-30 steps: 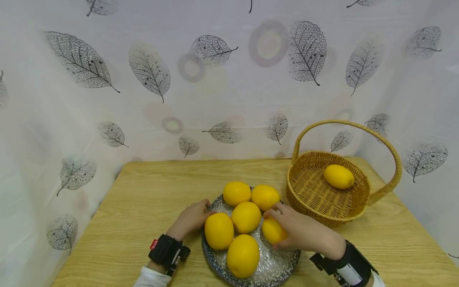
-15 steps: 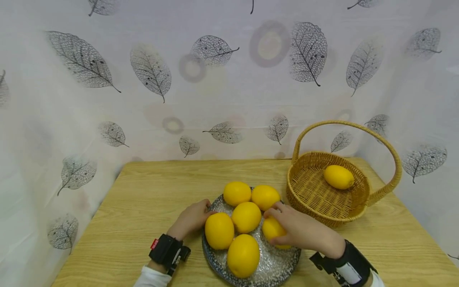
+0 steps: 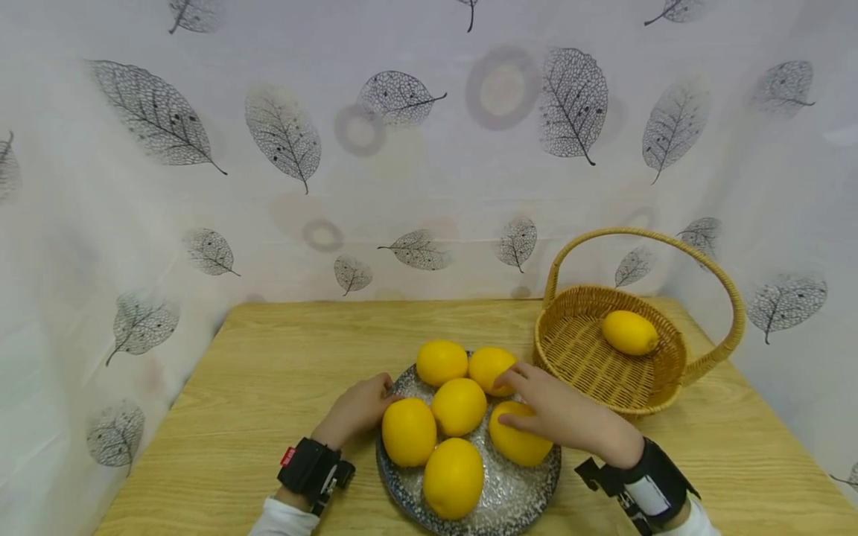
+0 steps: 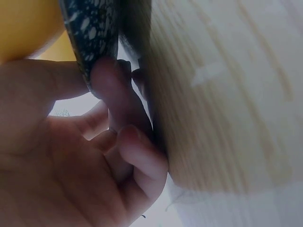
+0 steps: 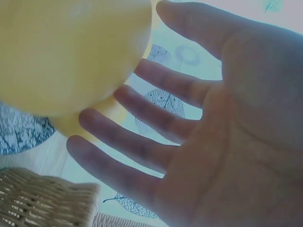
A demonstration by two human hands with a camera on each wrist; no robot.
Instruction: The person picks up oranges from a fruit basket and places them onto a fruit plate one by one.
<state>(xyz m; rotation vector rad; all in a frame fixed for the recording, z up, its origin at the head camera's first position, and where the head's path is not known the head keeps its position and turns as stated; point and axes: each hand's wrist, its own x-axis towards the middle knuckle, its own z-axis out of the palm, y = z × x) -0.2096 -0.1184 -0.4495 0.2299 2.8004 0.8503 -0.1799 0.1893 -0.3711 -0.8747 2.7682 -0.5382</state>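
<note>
A speckled grey plate (image 3: 509, 495) with a dark rim bears several yellow lemons, among them one in the middle (image 3: 459, 406). At its left edge my left hand (image 3: 358, 409) pinches the rim; in the left wrist view the thumb lies over the plate's edge (image 4: 92, 33) and the fingers are curled beneath. My right hand (image 3: 570, 417) is over the plate's right side, just above the rightmost lemon (image 3: 526, 445), its fingertips overlapping the back-right lemon (image 3: 488, 368). Seen from the right wrist, its fingers spread apart beside a large lemon (image 5: 71, 52) and grip nothing.
A wicker basket (image 3: 556, 368) with a tall arched handle stands behind and right of the plate, a single lemon (image 3: 630, 333) inside. The wooden table (image 3: 268, 357) reaches back to a leaf-printed curtain (image 3: 429, 179).
My right hand has loosened from the rightmost lemon, its fingers opening and shifting slightly back, so more of that lemon shows. The left hand keeps its hold on the rim.
</note>
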